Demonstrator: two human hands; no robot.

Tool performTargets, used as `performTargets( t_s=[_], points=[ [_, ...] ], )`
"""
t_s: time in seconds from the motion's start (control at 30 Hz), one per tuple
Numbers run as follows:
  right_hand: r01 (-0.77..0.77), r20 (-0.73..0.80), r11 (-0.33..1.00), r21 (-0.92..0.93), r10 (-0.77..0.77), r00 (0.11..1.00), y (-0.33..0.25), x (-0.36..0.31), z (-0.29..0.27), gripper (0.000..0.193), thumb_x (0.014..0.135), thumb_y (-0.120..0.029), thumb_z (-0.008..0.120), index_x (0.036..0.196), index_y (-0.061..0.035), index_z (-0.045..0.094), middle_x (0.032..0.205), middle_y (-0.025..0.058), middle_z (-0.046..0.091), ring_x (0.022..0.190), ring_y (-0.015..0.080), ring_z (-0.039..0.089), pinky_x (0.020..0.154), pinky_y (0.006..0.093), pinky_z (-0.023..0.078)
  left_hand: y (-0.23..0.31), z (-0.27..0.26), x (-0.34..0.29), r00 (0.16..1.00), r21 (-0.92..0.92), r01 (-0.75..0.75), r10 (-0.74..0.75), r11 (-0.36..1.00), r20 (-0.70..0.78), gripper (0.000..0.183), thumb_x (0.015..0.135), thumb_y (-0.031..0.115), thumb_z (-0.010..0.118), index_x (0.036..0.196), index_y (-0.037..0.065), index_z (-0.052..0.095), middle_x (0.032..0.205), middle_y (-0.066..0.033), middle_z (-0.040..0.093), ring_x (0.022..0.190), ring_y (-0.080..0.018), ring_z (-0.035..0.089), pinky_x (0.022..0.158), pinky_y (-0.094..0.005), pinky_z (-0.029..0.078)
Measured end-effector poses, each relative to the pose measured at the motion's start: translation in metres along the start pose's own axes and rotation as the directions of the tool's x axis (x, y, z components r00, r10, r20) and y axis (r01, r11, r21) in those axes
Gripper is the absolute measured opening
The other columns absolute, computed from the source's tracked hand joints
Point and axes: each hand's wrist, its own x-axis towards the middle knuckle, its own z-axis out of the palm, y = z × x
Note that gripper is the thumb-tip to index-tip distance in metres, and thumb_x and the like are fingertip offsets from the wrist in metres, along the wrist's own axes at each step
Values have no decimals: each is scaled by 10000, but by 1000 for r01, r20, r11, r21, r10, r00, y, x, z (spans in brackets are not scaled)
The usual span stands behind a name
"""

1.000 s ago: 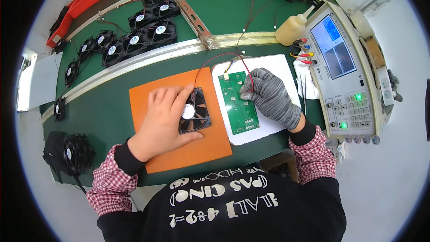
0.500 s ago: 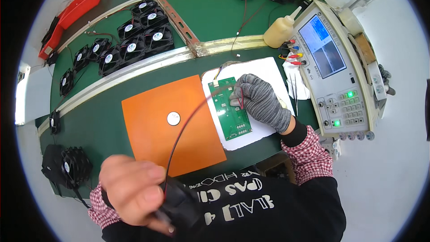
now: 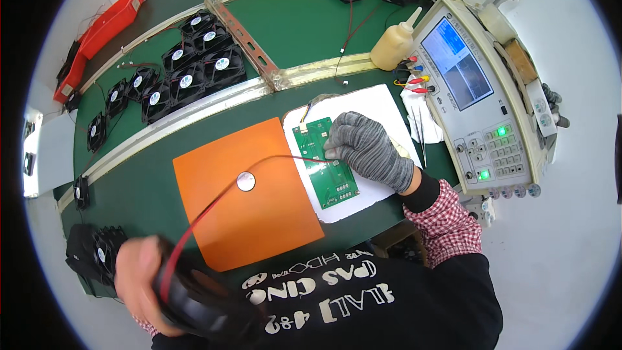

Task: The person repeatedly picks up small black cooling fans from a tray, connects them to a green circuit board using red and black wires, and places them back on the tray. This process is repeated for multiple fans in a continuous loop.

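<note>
My left hand (image 3: pixel 141 279), bare and blurred, grips a black cooling fan (image 3: pixel 201 301) low at the left, in front of my chest. From the fan a thin red and black fan wire (image 3: pixel 259 159) arcs across an orange sheet (image 3: pixel 259 233) to the fingers of my right hand (image 3: pixel 368 150). That hand wears a striped grey glove, and its fingers are pinched together over a green circuit board (image 3: pixel 327 185). The wire's tip is hidden by the fingers. The board lies on a white pad (image 3: pixel 382 100), with a white connector (image 3: pixel 302 128) at its far end.
A round disc (image 3: pixel 246 181) lies on the orange sheet. Several black fans (image 3: pixel 186 82) stand beyond the metal rail at left. At right are a bench tester (image 3: pixel 486 104) with a lit screen, a squeeze bottle (image 3: pixel 392 46) and tweezers (image 3: pixel 421 131) on white tissue.
My left hand has moved left and down, bringing the fan more into view. The wire now stretches lower across the orange sheet. My right hand stays over the board, its fingers slightly shifted.
</note>
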Motion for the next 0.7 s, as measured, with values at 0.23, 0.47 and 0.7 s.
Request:
performTargets(
  t_s=[0.23, 0.47, 0.7],
  points=[
    [-83, 3, 993, -79, 84, 996, -5, -2, -1, 132, 751, -43, 762, 849, -33, 674, 822, 84, 638, 780, 234, 632, 746, 342, 520, -28, 75, 67, 986, -241, -154, 165, 958, 27, 950, 689, 446, 848, 1366, -79, 437, 1299, -269, 562, 1170, -396, 574, 975, -452, 466],
    [-268, -95, 909, 319, 312, 945, -9, -2, 6, 153, 811, -89, 763, 929, -38, 679, 877, 59, 647, 769, 147, 643, 680, 279, 518, -152, 242, 56, 759, 56, 255, -236, 965, 607, 1001, 586, 467, 861, 1373, -7, 465, 1301, -204, 530, 1262, -343, 452, 1067, -548, 309],
    [-30, -295, 997, -77, 6, 956, -19, -2, -4, 530, 781, -107, 777, 1263, -61, 562, 1305, 185, 542, 1090, 287, 598, 899, 377, 512, -51, 149, 74, 877, -592, -98, 350, 800, 328, 621, 571, 161, 807, 1153, 127, 593, 1159, -62, 560, 1141, -305, 493, 990, -448, 344]
  ],
)
